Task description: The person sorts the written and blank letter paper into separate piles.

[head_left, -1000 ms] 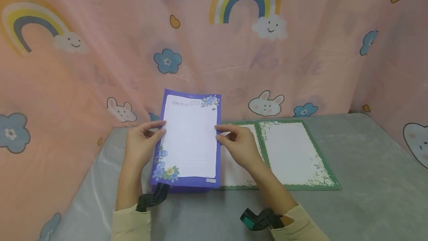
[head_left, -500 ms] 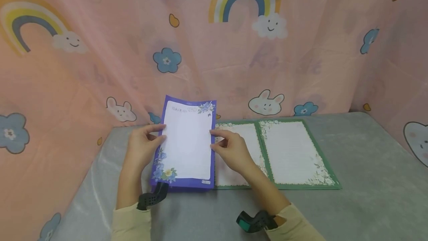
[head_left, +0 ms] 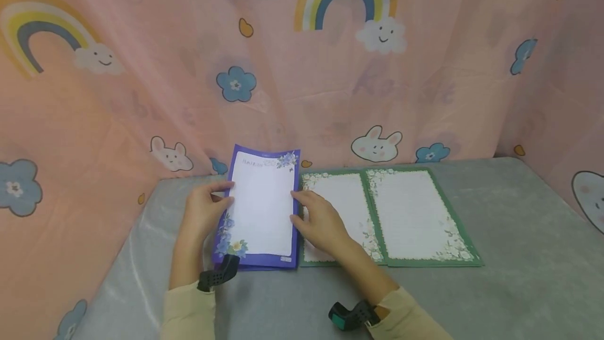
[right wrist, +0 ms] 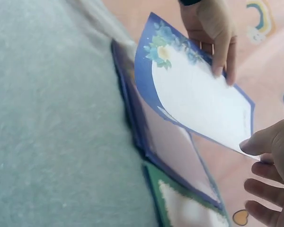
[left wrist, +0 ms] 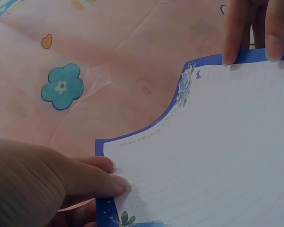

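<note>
A sheet of letter paper [head_left: 261,209] with a purple-blue border, blue flowers in two corners and faint ruled lines is held up, its top edge curving. My left hand [head_left: 203,209] pinches its left edge, the thumb [left wrist: 114,185] lying on the paper's face. At the right edge my right hand [head_left: 323,224] pinches it between thumb and forefinger; the other fingers [right wrist: 265,189] are spread apart in the right wrist view. Below the raised sheet, more purple-bordered paper [right wrist: 168,137] lies on the table, mostly covered in the head view.
Two green-bordered floral sheets, a left one [head_left: 330,188] and a right one [head_left: 420,214], lie side by side on the grey table [head_left: 533,235], right of the purple paper. A pink patterned curtain [head_left: 189,41] hangs behind and at the sides.
Both hands have lowered the letter paper toward the purple paper beneath it. The right hand has moved left and down, uncovering more of the left green sheet.
</note>
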Demonstrator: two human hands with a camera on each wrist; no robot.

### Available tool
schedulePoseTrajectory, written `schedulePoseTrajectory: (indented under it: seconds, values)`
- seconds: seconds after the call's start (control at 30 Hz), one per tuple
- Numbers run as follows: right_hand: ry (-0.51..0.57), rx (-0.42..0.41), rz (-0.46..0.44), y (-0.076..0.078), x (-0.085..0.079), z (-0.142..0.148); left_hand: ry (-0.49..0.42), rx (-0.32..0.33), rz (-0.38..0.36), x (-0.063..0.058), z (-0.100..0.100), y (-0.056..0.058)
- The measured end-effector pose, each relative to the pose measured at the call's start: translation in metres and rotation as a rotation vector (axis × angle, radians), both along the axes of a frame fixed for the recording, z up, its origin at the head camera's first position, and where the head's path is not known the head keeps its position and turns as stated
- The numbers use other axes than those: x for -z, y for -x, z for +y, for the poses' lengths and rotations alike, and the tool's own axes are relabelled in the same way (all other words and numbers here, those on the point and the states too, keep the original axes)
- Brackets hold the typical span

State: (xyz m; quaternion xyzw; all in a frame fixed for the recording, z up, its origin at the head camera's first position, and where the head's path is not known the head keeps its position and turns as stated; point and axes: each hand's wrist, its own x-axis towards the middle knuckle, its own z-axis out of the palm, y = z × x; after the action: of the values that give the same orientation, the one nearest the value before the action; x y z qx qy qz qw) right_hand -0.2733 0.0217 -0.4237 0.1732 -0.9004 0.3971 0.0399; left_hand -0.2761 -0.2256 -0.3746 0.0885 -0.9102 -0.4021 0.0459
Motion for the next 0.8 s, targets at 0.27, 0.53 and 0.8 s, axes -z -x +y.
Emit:
schedulePoseTrajectory:
  seconds: [0.27,0.53,0.8]
  values:
    - [-0.103,-0.016,0.045,0.005,0.016,-0.004,-0.015,-0.015,-0.039,0.018,-0.004,0.005]
    - [-0.225,-0.023,0.142,0.011,0.036,-0.004,-0.015,-0.052,-0.082,0.036,-0.005,0.011]
    - [-0.265,-0.021,0.140,0.010,0.046,-0.002,0.011,-0.065,-0.104,0.049,-0.002,0.015]
